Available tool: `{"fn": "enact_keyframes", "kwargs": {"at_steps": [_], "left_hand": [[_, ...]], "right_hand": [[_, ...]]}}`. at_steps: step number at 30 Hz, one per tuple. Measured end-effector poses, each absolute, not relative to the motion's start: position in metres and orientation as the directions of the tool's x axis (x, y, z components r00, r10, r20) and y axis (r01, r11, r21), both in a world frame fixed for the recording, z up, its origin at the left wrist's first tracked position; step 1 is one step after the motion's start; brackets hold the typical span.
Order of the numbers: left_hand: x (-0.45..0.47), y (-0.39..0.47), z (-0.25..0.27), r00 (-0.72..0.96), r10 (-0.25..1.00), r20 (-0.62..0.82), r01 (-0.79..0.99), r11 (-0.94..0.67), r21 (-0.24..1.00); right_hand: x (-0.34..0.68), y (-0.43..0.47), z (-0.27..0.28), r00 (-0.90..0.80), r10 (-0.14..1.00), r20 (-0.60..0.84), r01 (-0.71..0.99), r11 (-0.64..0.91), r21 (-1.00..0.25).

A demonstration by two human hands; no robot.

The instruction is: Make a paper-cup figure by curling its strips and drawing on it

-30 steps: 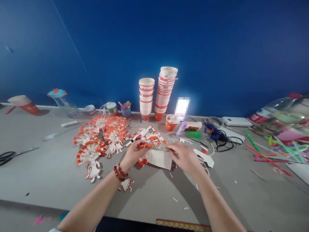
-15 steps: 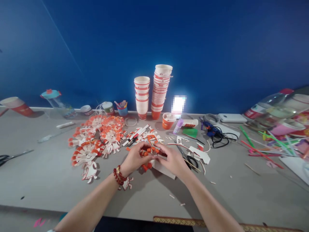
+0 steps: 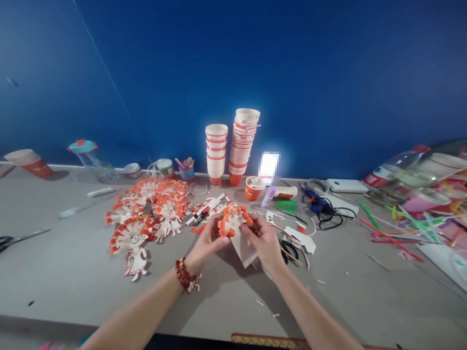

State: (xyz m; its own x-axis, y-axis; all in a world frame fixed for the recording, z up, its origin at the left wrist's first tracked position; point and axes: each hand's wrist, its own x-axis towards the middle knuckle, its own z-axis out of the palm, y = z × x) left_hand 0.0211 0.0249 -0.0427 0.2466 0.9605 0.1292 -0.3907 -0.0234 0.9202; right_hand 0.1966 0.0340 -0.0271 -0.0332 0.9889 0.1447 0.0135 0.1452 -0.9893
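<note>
A cutout [image 3: 231,224] with curled orange tips is held over the middle of the table [image 3: 226,306], its left edge grasped by the left hand [image 3: 208,247] and its right side pinched between the thumb and fingers of the right hand [image 3: 265,242], with its white flap [image 3: 243,249] extended toward the near edge. To the left, similar figures [image 3: 146,209] are heaped; beyond the hands, scraps [image 3: 213,206] are strewn before two cup stacks [image 3: 216,165]. Scissors [image 3: 291,244] are partly hidden beside the right hand, and a glue stick [image 3: 269,197] is placed near a cup [image 3: 253,193].
</note>
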Motion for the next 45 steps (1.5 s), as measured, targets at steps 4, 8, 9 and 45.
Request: {"fn": "enact_keyframes", "kwargs": {"at_steps": [4, 8, 9, 45], "left_hand": [[0.036, 0.019, -0.049, 0.261, 0.961, 0.093, -0.202, -0.04, 0.979], [0.039, 0.018, -0.046, 0.153, 0.975, 0.159, -0.158, -0.134, 0.978], [0.039, 0.017, -0.044, 0.163, 0.972, 0.168, -0.165, -0.141, 0.976], [0.033, 0.013, -0.041, 0.352, 0.935, -0.046, -0.056, 0.07, 0.996]], "right_hand": [[0.188, 0.028, -0.031, 0.007, 0.98, 0.198, -0.004, 0.198, -0.98], [0.183, 0.021, -0.027, -0.039, 0.957, 0.287, 0.126, 0.289, -0.949], [0.183, 0.02, -0.025, -0.04, 0.953, 0.3, 0.165, 0.302, -0.939], [0.231, 0.036, 0.006, -0.169, 0.899, 0.404, 0.361, 0.438, -0.823]]}}
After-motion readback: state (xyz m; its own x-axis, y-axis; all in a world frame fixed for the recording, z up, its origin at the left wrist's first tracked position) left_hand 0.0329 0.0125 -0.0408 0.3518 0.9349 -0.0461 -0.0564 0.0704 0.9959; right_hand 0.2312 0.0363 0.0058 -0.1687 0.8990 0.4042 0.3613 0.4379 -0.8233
